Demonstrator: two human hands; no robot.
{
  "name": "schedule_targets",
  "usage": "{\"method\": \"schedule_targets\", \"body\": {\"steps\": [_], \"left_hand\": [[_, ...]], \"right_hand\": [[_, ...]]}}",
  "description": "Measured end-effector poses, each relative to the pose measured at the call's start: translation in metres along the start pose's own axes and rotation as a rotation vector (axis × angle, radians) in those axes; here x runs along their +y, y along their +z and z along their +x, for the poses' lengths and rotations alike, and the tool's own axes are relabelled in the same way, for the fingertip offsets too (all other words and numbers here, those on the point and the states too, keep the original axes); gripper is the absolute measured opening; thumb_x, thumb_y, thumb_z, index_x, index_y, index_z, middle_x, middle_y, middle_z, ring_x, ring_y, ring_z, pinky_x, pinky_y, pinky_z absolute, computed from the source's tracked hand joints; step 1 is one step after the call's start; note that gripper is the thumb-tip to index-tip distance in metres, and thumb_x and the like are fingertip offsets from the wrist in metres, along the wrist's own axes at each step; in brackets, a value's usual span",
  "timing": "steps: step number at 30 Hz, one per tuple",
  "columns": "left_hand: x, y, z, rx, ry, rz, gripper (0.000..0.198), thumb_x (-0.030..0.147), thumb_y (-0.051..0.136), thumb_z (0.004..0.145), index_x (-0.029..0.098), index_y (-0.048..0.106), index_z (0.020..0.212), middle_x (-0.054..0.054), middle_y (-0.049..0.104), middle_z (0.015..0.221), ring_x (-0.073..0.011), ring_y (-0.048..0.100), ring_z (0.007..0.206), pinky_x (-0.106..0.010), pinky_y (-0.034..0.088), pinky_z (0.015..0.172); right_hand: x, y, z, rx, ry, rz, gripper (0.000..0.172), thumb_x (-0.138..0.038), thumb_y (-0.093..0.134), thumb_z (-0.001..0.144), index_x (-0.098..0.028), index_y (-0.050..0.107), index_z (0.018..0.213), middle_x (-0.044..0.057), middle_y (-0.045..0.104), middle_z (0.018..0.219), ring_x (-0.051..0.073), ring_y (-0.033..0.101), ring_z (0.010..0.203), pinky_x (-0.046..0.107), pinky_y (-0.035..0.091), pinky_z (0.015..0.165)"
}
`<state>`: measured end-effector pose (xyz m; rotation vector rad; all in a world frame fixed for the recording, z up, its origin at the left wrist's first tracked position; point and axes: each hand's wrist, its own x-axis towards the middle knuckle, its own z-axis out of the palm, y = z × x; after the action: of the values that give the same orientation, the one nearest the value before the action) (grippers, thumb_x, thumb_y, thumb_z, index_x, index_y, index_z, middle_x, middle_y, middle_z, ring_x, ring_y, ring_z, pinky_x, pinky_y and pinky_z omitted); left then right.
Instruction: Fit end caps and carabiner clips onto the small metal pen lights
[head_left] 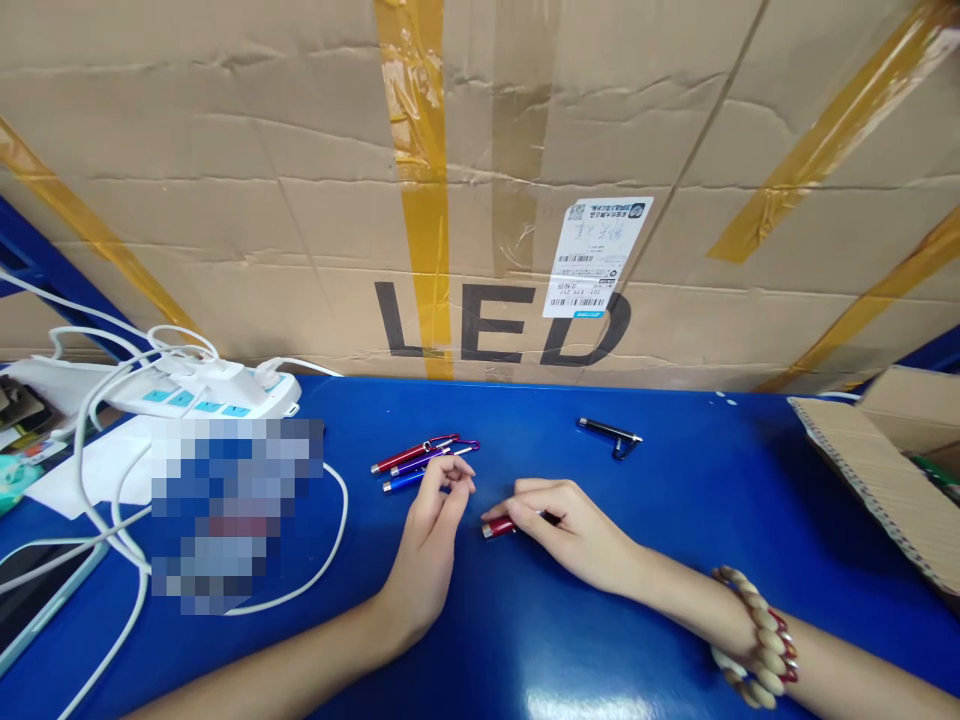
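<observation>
My right hand (577,530) pinches a small red keychain flashlight (498,526), a slim metal tube with a silver end, low over the blue table. Part of that flashlight is hidden under my fingers. To the left, my left hand (439,530) has its fingers loosely curled with a gap to the thumb and nothing visible between them. Just beyond it lie a red flashlight (401,456), a purple flashlight (420,462) and a blue flashlight (403,481), side by side, the blue one partly behind my fingers. A black flashlight (609,430) with a clip lies apart, farther right.
Behind the blue table (600,650) stands a large taped cardboard box (300,200) marked LED. White cables trail from a power strip (217,390) at left, near a blurred-out patch and a phone (45,590). An open carton (870,480) stands at right.
</observation>
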<state>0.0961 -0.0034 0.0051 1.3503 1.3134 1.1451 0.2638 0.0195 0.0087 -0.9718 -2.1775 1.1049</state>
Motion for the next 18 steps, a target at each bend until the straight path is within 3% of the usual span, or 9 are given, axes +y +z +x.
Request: {"method": "schedule_targets", "body": {"steps": [2, 4, 8, 10, 12, 14, 18], "left_hand": [[0.001, -0.002, 0.001, 0.044, 0.060, 0.124, 0.009, 0.023, 0.038, 0.089, 0.023, 0.047, 0.087, -0.001, 0.051, 0.086, -0.0194, 0.049, 0.083, -0.031, 0.038, 0.076], [0.002, -0.005, 0.003, 0.058, 0.207, 0.335, 0.011, 0.018, 0.038, 0.088, 0.021, 0.047, 0.091, -0.003, 0.052, 0.087, -0.0203, 0.050, 0.082, -0.033, 0.040, 0.077], [0.007, -0.012, 0.002, 0.000, 0.509, 1.034, 0.023, 0.008, 0.039, 0.085, 0.014, 0.056, 0.100, -0.013, 0.059, 0.092, -0.0284, 0.054, 0.088, -0.041, 0.040, 0.079], [0.010, -0.014, 0.000, 0.014, 0.471, 1.373, 0.030, 0.005, 0.037, 0.086, 0.008, 0.059, 0.105, -0.018, 0.061, 0.096, -0.0323, 0.055, 0.089, -0.044, 0.041, 0.078], [0.013, -0.017, -0.001, 0.008, 0.360, 1.564, 0.032, 0.001, 0.035, 0.085, 0.003, 0.061, 0.104, -0.021, 0.062, 0.094, -0.0336, 0.057, 0.086, -0.044, 0.043, 0.075], [0.016, -0.020, 0.000, -0.022, 0.290, 1.623, 0.032, -0.003, 0.035, 0.083, 0.001, 0.064, 0.096, -0.021, 0.063, 0.086, -0.0338, 0.059, 0.082, -0.043, 0.045, 0.071], [0.020, -0.024, 0.005, -0.049, 0.287, 1.611, 0.036, -0.009, 0.035, 0.077, 0.002, 0.066, 0.090, -0.021, 0.064, 0.084, -0.0332, 0.060, 0.079, -0.041, 0.045, 0.068]], "right_hand": [[0.000, -0.001, 0.000, -0.011, -0.024, -0.037, 0.039, -0.032, 0.034, 0.097, -0.018, 0.070, 0.101, 0.005, 0.067, 0.081, 0.014, 0.061, 0.076, 0.025, 0.045, 0.073], [0.000, -0.004, 0.001, -0.010, -0.020, -0.110, 0.034, -0.029, 0.036, 0.097, -0.019, 0.067, 0.106, 0.005, 0.067, 0.091, 0.015, 0.061, 0.084, 0.026, 0.045, 0.077], [-0.001, -0.022, 0.002, -0.013, 0.090, -0.368, 0.022, -0.025, 0.047, 0.092, -0.022, 0.064, 0.104, 0.004, 0.066, 0.104, 0.017, 0.061, 0.094, 0.028, 0.046, 0.081], [-0.001, -0.036, 0.002, -0.017, 0.209, -0.577, 0.017, -0.023, 0.051, 0.089, -0.022, 0.065, 0.100, 0.003, 0.068, 0.101, 0.017, 0.062, 0.093, 0.027, 0.046, 0.080], [-0.001, -0.051, 0.000, 0.001, 0.358, -0.792, 0.015, -0.021, 0.055, 0.086, -0.022, 0.066, 0.097, 0.003, 0.068, 0.098, 0.019, 0.063, 0.092, 0.027, 0.047, 0.076], [0.000, -0.065, -0.002, 0.035, 0.482, -0.927, 0.013, -0.018, 0.059, 0.083, -0.021, 0.068, 0.092, 0.006, 0.068, 0.097, 0.023, 0.064, 0.091, 0.028, 0.047, 0.070], [0.003, -0.082, -0.005, 0.095, 0.597, -1.016, 0.008, -0.019, 0.065, 0.077, -0.018, 0.070, 0.084, 0.009, 0.069, 0.092, 0.028, 0.065, 0.087, 0.029, 0.044, 0.060]]}}
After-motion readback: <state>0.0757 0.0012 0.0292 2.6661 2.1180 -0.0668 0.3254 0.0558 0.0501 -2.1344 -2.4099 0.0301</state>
